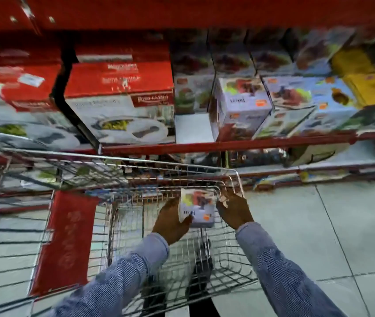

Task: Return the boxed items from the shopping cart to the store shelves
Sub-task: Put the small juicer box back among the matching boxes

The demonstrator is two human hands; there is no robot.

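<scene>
Both hands, left [170,221] and right [234,210], grip a small box [199,208] between their fingers inside the cart [235,177], below the shelf [227,145]

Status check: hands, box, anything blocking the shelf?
Left hand and right hand grip the small white box from both sides, inside the cart. Open gap on the shelf beside the matching boxes. Nothing blocking.

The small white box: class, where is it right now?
In the head view, the small white box sits low and centre, inside the cart near its far right corner, held between the left hand and right hand.
</scene>
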